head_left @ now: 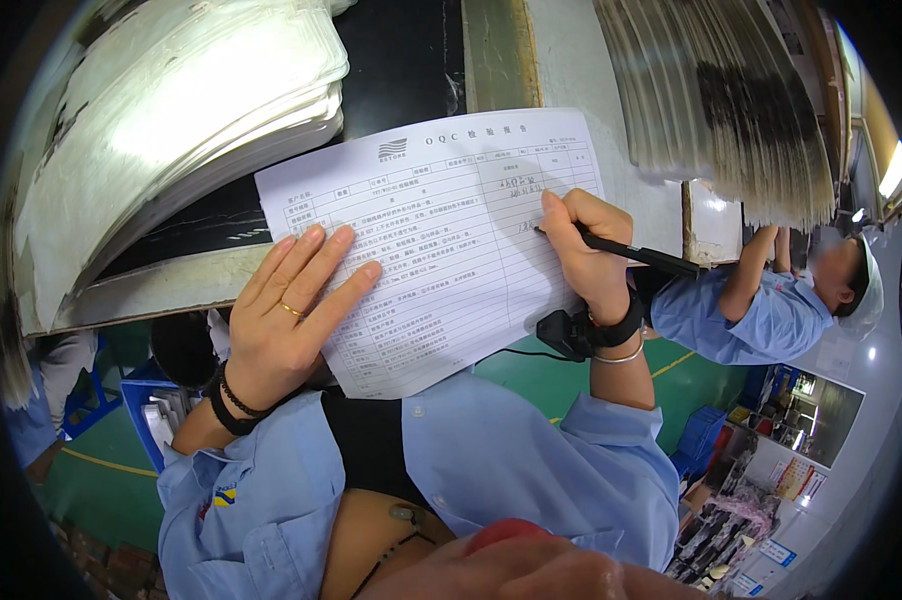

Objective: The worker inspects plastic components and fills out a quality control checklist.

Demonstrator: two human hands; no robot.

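Observation:
A white printed form (411, 330) with ruled rows lies tilted over the front edge of the workbench. My left hand (296, 290) rests flat on its left part, fingers stretched out and a ring on one of them. On the right part of the sheet, my right hand (591, 245) grips a black pen (641, 254), its tip at the paper in the right column. A few handwritten marks show there, above and beside the tip. Round my right wrist sits a black strap with a small device (563, 333) and a cable.
Stacked pale sheets (201, 120) stand at the back left of the bench. Another thick stack (721, 110) with a dark patch rises at the back right. Beyond it a person in a blue shirt (741, 310) works at the bench. A blue crate (146, 405) stands below on the left.

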